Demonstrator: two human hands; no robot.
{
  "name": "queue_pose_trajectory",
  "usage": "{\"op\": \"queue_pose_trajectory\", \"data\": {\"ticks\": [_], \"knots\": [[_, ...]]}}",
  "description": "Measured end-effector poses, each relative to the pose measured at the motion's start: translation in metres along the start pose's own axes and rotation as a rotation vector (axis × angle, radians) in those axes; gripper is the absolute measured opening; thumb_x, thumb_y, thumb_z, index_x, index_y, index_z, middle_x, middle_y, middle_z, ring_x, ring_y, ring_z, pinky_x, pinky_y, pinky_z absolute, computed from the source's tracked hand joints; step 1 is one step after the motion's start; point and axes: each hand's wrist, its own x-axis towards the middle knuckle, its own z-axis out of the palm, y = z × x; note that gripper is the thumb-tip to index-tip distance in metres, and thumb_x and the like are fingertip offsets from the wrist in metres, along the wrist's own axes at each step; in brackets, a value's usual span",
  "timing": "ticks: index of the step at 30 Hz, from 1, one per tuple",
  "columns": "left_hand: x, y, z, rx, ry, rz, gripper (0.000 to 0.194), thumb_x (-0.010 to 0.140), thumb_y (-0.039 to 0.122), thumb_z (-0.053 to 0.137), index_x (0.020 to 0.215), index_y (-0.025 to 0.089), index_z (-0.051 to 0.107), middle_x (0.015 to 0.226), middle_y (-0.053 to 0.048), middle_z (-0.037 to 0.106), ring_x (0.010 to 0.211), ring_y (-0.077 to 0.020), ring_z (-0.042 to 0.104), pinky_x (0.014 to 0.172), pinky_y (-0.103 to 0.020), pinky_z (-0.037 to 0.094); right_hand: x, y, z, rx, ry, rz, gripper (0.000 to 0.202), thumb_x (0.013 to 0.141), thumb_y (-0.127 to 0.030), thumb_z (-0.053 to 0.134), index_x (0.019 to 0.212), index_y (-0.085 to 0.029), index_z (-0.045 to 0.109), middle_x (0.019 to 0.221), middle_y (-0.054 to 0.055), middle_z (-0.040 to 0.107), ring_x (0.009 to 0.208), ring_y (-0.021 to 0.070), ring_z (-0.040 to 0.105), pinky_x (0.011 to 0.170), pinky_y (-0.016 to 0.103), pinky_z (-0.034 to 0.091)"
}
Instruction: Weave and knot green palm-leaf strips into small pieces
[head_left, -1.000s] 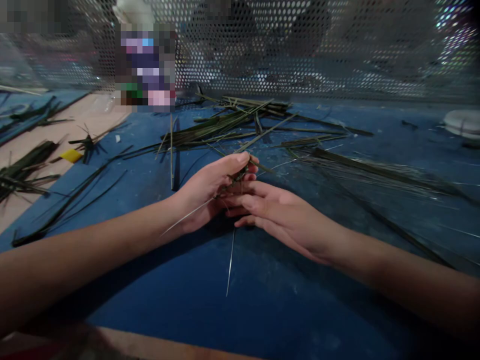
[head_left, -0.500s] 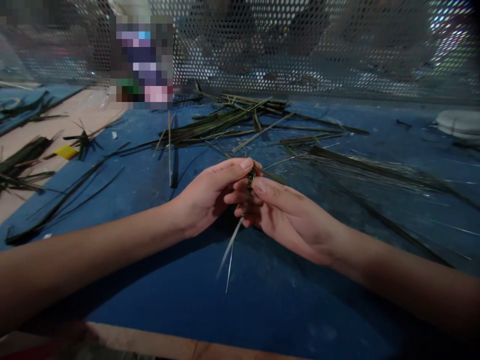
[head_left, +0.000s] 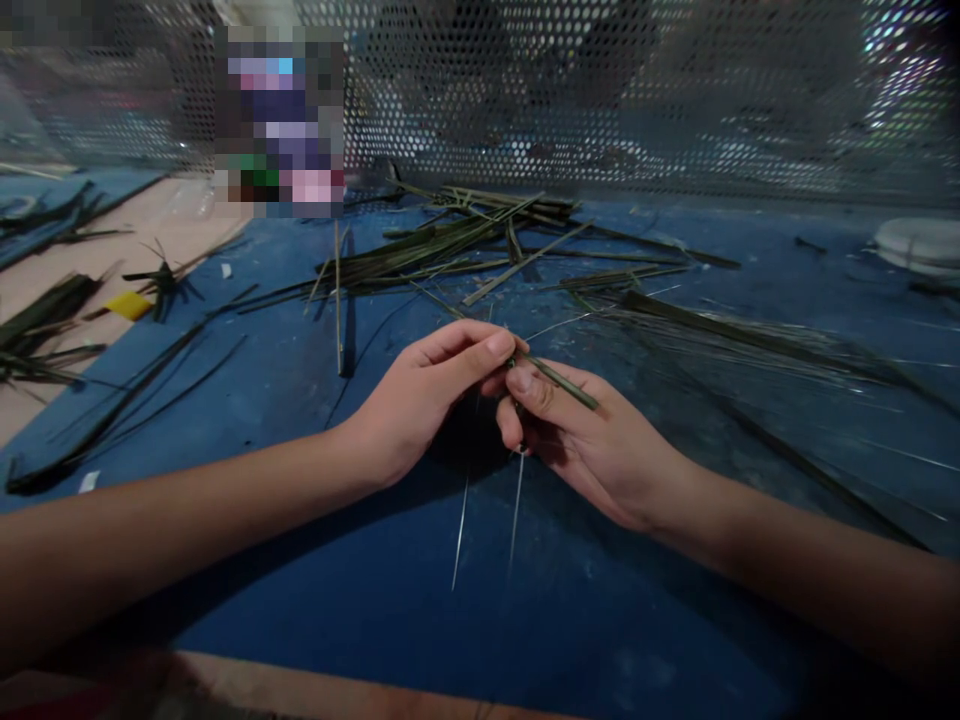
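Over the middle of the blue tabletop [head_left: 390, 590], my two hands meet, fingertips nearly touching. My left hand [head_left: 442, 385] pinches the upper end of a green leaf strip [head_left: 566, 383] between thumb and fingers. The strip slants down to the right, across the back of my right thumb. My right hand [head_left: 585, 430] is closed just below, its thumb pressed to the fingers around a small dark green piece, mostly hidden. A thin pale wire-like strand [head_left: 517, 510] hangs beneath my right fingers. Another fine strand [head_left: 460, 540] shows to its left.
A heap of long green leaf strips [head_left: 420, 250] lies beyond my hands. Clear thin strands and a long leaf [head_left: 735, 330] spread to the right. At left are more leaves [head_left: 45, 320] and a yellow piece [head_left: 129, 305]. A perforated metal screen [head_left: 600, 100] stands behind; a white round object [head_left: 919, 245] sits far right.
My left hand has shifted slightly right and its fingers have drawn in. The green strip now points down-right over my right thumb, and the hanging pale strand has swung right to near vertical.
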Motion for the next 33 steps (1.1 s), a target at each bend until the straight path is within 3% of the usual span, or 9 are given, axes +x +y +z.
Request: {"op": "queue_pose_trajectory", "data": {"ticks": [8,13,16,25,30,33], "knots": [[0.000,0.000,-0.001,0.082,-0.043,-0.035,0.015,0.093,0.029,0.050,0.085,0.017,0.054,0.064,-0.001,0.065,0.059,-0.0152,0.066,0.062,-0.029,0.052,-0.001,0.006,-0.002,-0.152,0.039,-0.047,0.025,0.091,-0.034,0.056,0.073,-0.017,0.059,0.061,-0.002,0.055,0.056,0.0075,0.041,0.052,0.022,0.032],[-0.002,0.000,-0.003,0.132,0.116,-0.035,0.016,0.088,0.029,0.058,0.078,0.017,0.055,0.068,0.001,0.059,0.061,-0.0097,0.057,0.063,-0.024,0.046,0.000,0.004,-0.003,-0.219,0.020,-0.022,0.026,0.092,-0.034,0.054,0.072,-0.017,0.058,0.057,-0.003,0.053,0.052,0.0077,0.039,0.051,0.023,0.031],[-0.002,0.001,-0.002,0.098,0.145,-0.053,0.018,0.087,0.026,0.059,0.072,0.016,0.055,0.063,0.003,0.052,0.059,-0.0077,0.051,0.060,-0.021,0.041,0.001,0.002,-0.004,-0.202,-0.021,0.011,0.020,0.091,-0.034,0.056,0.080,-0.018,0.061,0.055,-0.004,0.051,0.051,0.0082,0.039,0.049,0.023,0.030],[0.001,0.003,0.000,-0.013,0.105,-0.137,0.023,0.088,0.026,0.055,0.069,0.016,0.050,0.060,0.003,0.050,0.058,-0.0090,0.052,0.063,-0.023,0.043,0.001,0.000,-0.007,-0.099,-0.040,0.081,0.017,0.090,-0.033,0.057,0.087,-0.018,0.064,0.054,-0.004,0.053,0.049,0.0075,0.043,0.048,0.021,0.032],[-0.002,0.000,0.000,0.017,-0.012,-0.084,0.019,0.092,0.033,0.051,0.080,0.018,0.050,0.059,0.002,0.058,0.057,-0.0128,0.059,0.065,-0.028,0.047,0.002,-0.002,-0.005,-0.095,0.010,0.089,0.018,0.089,-0.032,0.057,0.077,-0.018,0.059,0.059,-0.001,0.062,0.049,0.0085,0.050,0.048,0.021,0.039],[-0.003,0.000,-0.001,0.067,-0.008,-0.029,0.012,0.090,0.029,0.055,0.083,0.018,0.052,0.069,0.001,0.063,0.059,-0.0120,0.060,0.063,-0.026,0.047,0.001,-0.005,-0.007,-0.237,0.012,0.091,0.019,0.088,-0.036,0.058,0.081,-0.019,0.058,0.069,0.000,0.062,0.049,0.0090,0.051,0.046,0.023,0.043]]}}
